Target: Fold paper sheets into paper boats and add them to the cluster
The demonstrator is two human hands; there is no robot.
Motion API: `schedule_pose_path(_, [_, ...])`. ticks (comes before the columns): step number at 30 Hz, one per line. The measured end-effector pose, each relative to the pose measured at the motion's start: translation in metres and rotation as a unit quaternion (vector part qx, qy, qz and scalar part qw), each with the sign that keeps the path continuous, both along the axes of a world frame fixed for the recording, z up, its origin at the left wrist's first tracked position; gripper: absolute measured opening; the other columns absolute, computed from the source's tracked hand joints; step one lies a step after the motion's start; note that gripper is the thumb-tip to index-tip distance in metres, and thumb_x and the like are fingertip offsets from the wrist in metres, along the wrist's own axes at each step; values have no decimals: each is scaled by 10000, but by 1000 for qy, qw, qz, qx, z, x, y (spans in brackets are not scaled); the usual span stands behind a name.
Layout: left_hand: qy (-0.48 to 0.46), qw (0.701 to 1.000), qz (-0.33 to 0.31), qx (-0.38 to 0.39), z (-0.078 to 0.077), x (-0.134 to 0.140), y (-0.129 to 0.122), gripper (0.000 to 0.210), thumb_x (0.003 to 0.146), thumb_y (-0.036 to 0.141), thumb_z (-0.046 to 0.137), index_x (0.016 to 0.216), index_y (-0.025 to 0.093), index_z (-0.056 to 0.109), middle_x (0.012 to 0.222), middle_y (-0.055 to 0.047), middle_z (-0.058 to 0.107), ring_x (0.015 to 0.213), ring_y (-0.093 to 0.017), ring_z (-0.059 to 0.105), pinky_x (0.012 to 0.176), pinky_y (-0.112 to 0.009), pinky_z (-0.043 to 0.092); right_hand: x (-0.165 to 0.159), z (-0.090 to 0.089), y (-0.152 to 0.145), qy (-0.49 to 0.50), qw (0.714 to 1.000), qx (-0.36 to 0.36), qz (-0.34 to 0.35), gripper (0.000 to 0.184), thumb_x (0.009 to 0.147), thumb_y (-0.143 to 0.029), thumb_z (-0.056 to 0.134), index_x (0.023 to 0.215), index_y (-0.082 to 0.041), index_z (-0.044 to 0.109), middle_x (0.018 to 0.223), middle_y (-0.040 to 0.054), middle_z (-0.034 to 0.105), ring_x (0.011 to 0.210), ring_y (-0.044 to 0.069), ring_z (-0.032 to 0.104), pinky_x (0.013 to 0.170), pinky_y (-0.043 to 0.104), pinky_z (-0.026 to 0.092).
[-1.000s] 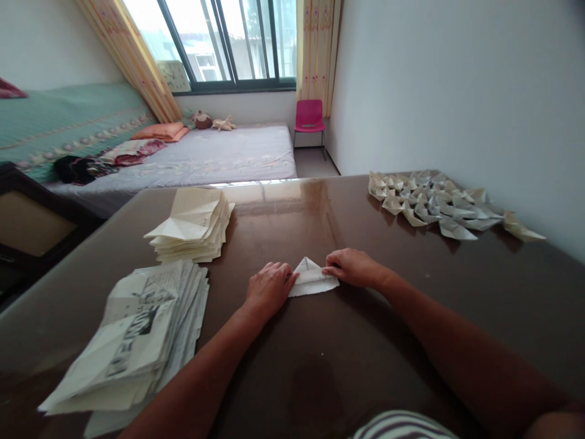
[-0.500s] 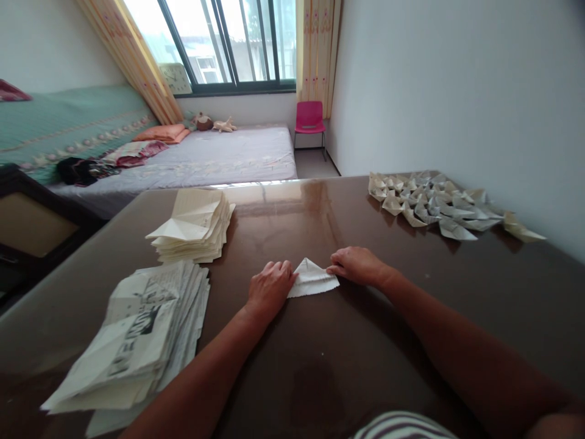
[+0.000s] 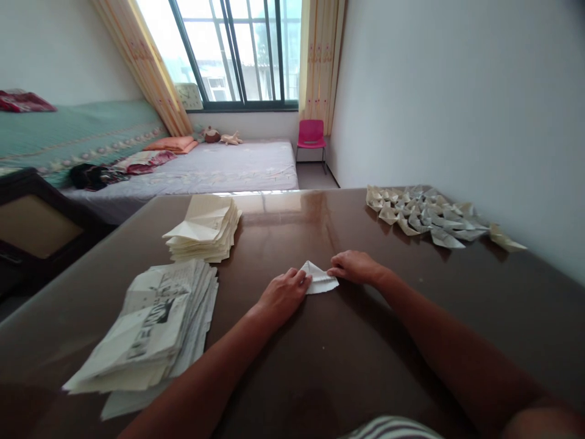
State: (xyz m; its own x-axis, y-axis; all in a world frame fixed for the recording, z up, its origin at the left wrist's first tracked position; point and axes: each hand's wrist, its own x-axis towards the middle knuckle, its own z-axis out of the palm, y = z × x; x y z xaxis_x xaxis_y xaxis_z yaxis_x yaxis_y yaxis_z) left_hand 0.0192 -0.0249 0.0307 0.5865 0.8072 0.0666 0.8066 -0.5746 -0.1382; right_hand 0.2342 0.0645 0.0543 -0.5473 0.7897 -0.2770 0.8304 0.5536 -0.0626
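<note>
One folded paper [image 3: 322, 285] lay on the tabletop [image 3: 315, 372] between the hands, its peak pointing away from the person and its loose flap toward them. Doing this fold well called for even edges, layers kept flat against the tabletop, and a crease pressed firmly without tugging either side askew. The left hand [image 3: 284, 292] was loosely curled over the paper's left side; its fingers hid that corner, so pinching or mere pressing could not be told. The right hand [image 3: 357, 267] was nearly closed, thumb and forefinger nipping the right edge.
</note>
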Motion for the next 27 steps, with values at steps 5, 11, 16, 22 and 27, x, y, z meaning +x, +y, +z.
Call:
schedule_pose_path(5, [13,999,46,11,-2,19,-14,433,935,190,380,1364,229,411,1073,-130,584,956,-245,553,715,-330,512,1,0,4,12,1000,-24,-1,369,877,-511,458,892,-230,698,912,71,706,805,186,632,608,237,354])
schedule_pose_path(11, [8,998,61,14,-6,22,-11,423,937,206,365,1348,272,433,1145,-140,560,997,-269,533,702,-341,516,1,-2,14,23,999,-41,8,346,837,-497,533,866,-201,709,808,44,696,678,145,590,552,224,328])
schedule_pose_path(16, [11,997,70,9,-3,24,-8,436,929,195,364,1345,308,432,1197,-139,529,1026,-288,514,696,-345,513,4,4,11,52,998,-40,8,359,846,-476,538,805,-165,713,720,34,686,617,130,572,547,216,355])
schedule_pose_path(22, [21,997,67,-6,1,28,-7,466,929,194,372,1377,321,390,1206,-132,506,1087,-280,480,775,-358,499,0,0,-34,140,989,48,20,396,959,-239,302,1218,-176,595,1198,82,641,1061,167,565,890,259,402])
schedule_pose_path(27, [24,998,64,-5,-4,26,-4,403,931,189,364,1318,236,466,1212,-147,500,1106,-294,460,777,-371,504,-7,-35,-72,147,972,141,114,593,816,-70,393,1408,-79,399,1430,137,450,1303,244,401,1044,381,339])
